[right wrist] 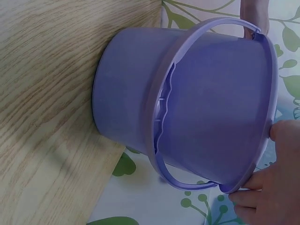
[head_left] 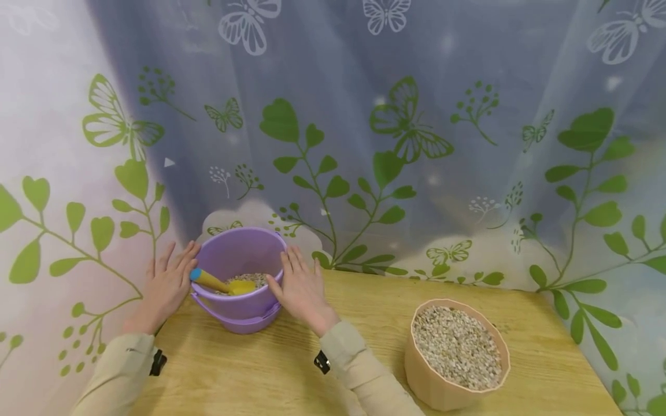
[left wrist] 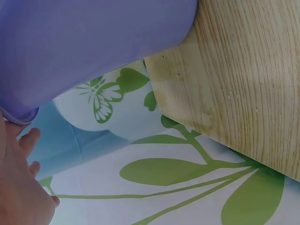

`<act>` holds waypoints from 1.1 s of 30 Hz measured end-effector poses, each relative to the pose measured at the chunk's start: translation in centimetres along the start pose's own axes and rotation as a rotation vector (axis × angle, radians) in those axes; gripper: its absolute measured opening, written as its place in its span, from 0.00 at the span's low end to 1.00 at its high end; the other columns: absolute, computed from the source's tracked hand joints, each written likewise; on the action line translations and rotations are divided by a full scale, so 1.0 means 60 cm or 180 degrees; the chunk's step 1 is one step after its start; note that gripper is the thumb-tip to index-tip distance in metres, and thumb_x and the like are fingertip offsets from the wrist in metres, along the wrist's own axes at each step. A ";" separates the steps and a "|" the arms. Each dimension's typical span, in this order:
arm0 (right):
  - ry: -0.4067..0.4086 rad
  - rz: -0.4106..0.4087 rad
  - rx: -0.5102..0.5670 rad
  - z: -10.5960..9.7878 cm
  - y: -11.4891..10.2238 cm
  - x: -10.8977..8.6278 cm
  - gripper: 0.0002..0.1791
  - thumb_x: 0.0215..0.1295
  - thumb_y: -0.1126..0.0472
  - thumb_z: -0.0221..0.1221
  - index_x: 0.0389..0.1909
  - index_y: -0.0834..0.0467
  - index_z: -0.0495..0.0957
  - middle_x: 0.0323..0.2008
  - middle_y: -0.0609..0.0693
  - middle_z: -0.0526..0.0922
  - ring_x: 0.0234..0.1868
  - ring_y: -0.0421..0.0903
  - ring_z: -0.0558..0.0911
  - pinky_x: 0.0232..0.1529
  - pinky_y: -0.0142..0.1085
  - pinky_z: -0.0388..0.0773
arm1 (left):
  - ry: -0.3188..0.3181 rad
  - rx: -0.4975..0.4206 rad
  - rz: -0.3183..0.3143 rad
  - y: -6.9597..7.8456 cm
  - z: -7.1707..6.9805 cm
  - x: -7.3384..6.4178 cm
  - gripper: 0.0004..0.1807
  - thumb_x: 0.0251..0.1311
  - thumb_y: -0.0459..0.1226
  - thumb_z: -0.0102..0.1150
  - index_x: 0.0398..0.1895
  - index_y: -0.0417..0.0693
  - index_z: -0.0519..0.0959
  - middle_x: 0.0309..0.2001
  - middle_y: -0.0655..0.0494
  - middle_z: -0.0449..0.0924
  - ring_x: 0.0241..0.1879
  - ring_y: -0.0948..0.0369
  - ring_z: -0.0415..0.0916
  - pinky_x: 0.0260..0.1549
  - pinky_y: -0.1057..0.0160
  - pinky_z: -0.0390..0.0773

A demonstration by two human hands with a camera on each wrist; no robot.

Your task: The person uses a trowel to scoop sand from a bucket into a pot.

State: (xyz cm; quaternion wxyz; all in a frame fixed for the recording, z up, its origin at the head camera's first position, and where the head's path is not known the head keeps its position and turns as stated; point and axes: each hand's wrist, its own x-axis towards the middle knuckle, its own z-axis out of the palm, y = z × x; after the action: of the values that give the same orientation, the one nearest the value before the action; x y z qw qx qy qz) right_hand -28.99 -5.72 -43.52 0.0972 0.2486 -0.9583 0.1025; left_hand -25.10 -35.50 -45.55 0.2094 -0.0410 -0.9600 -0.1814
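A purple bucket (head_left: 243, 315) with its handle hanging down the front stands on the wooden table at the back left. Inside lie some small pale pebbles (head_left: 255, 278) and a toy shovel (head_left: 241, 287) with a yellow blade, its orange, blue-tipped handle leaning on the rim. My left hand (head_left: 169, 283) touches the rim from the left, fingers extended. Against the right side of the rim rests my right hand (head_left: 304, 286), fingers fairly straight and thumb spread. The right wrist view shows the bucket's outer wall (right wrist: 201, 108) with the right fingertips at its rim.
To the right on the table (head_left: 359, 329) stands a peach-coloured pot (head_left: 432, 381) filled with similar pebbles (head_left: 458, 346). A curtain (head_left: 333, 63) printed with butterflies and leaves hangs behind and beside the table. The table's corner (left wrist: 161, 112) shows near the bucket in the left wrist view.
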 end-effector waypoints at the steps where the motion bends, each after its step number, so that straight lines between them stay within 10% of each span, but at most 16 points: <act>1: 0.0012 -0.0005 0.0008 -0.001 0.000 -0.002 0.40 0.78 0.34 0.35 0.78 0.57 0.56 0.80 0.52 0.52 0.80 0.48 0.51 0.74 0.58 0.50 | 0.0006 -0.0006 0.0000 0.001 0.000 -0.001 0.29 0.82 0.49 0.25 0.78 0.50 0.59 0.78 0.47 0.55 0.80 0.43 0.36 0.68 0.29 0.31; 33: 0.0227 -0.0086 0.0145 -0.016 0.032 -0.067 0.38 0.79 0.36 0.39 0.76 0.59 0.60 0.79 0.54 0.56 0.79 0.50 0.53 0.72 0.59 0.55 | -0.0191 0.0128 -0.0002 0.063 -0.002 -0.033 0.30 0.82 0.48 0.23 0.79 0.48 0.56 0.79 0.46 0.53 0.81 0.48 0.28 0.69 0.30 0.27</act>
State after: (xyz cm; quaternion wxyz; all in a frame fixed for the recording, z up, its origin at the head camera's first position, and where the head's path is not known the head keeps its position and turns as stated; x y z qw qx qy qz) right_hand -26.37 -2.04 -43.84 0.1269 0.2599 -0.9481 0.1317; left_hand -22.69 -32.06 -45.01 0.1813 -0.0418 -0.9693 -0.1608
